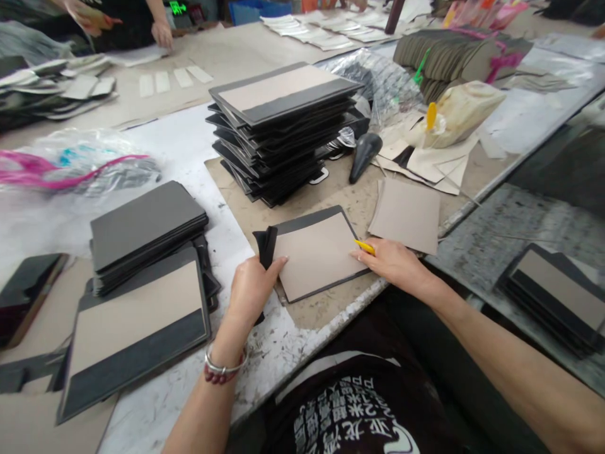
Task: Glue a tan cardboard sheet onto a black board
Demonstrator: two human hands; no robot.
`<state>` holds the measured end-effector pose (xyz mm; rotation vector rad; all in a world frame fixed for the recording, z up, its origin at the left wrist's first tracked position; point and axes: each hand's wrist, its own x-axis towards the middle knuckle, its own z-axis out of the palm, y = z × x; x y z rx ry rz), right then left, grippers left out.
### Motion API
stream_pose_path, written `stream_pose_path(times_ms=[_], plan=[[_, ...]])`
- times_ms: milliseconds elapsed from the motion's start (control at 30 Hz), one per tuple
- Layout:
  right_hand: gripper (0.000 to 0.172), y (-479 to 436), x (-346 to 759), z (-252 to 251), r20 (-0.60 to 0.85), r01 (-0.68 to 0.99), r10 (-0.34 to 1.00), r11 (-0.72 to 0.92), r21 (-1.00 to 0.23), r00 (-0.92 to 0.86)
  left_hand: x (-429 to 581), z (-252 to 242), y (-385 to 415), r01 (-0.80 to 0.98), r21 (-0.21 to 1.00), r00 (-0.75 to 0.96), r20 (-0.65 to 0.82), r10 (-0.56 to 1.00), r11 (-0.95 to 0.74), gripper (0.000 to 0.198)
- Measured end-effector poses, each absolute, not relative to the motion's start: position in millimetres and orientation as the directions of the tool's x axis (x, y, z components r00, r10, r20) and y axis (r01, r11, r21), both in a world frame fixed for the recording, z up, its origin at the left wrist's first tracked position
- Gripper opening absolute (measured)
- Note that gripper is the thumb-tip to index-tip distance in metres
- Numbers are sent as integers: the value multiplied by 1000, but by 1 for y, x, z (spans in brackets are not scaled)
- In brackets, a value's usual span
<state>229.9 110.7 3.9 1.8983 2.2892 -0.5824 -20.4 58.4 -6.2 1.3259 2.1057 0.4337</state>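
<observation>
A black cover with a tan card (317,254) glued on it lies flat on the table's near edge. My left hand (249,291) grips its left side, where a black flap (266,246) is folded up, with the thumb pressing on the tan card. My right hand (392,260) rests on the card's right edge and holds a small yellow tool (363,246) between its fingers. A loose tan card (406,214) lies just right of the cover.
A tall stack of black covers (283,132) stands behind. More covers are stacked at left (142,302) and on a lower shelf at right (558,296). A black glue tool (363,154), plastic bags (70,164) and a phone (26,296) lie about. Another person's hands (163,31) work at the far side.
</observation>
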Motion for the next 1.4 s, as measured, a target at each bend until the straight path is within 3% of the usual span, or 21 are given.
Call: stream_pose_path(times_ms=[233, 400, 867, 1033, 1400], plan=[[25, 108, 231, 2, -316, 964, 921, 167, -205, -226, -13, -8, 60, 842, 381, -308, -243, 920, 383, 39], [26, 107, 230, 5, -340, 980, 922, 148, -130, -184, -8, -4, 59, 867, 304, -314, -280, 907, 394, 40], [28, 115, 244, -15, -302, 949, 921, 165, -269, -246, -27, -15, 62, 704, 569, -246, -366, 898, 425, 26], [28, 112, 240, -14, -254, 951, 943, 144, -275, -216, -29, -15, 62, 676, 601, -229, -377, 897, 425, 20], [24, 110, 229, -3, -312, 983, 940, 95, -157, -141, -26, -15, 62, 713, 565, -236, -363, 901, 415, 18]])
